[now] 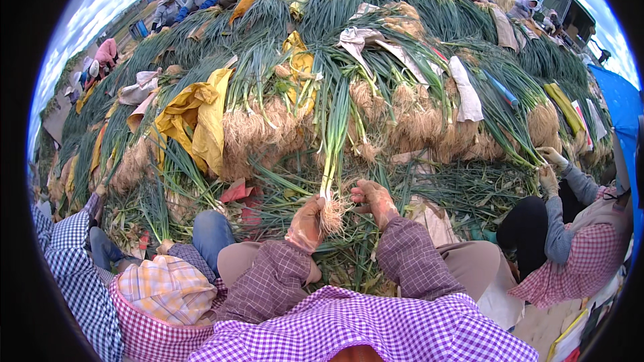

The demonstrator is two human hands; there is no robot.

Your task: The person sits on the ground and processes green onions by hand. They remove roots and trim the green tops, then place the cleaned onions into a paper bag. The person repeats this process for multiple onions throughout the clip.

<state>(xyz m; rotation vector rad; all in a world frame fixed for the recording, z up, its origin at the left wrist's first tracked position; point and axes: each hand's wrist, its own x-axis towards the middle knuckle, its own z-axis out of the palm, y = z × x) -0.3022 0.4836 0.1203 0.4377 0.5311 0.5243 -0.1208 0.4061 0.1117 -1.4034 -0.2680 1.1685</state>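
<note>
Before me, my left hand [307, 223], in a stained glove, grips a small bunch of green onions [329, 171] by the white stems just above their roots. The pale, stringy roots hang beside my fingers, and the long green leaves point away from me onto the heap. Just right of the roots is my right hand [375, 201], gloved too, its fingers apart and curved, with nothing seen in it. Behind the bunch, more green onions [271, 125] lie in a bank with their tangled roots facing me. Loose leaves [352, 261] cover the ground between my knees.
Co-workers sit close on both sides; a person [578, 241] at right handles green onions with gloved hands, and another [166, 286] sits at left. More people sit beyond the heap. Yellow sacking [209, 120] and a white cloth [465, 90] lie on the onions. A blue umbrella or sheet [619, 105] edges the right.
</note>
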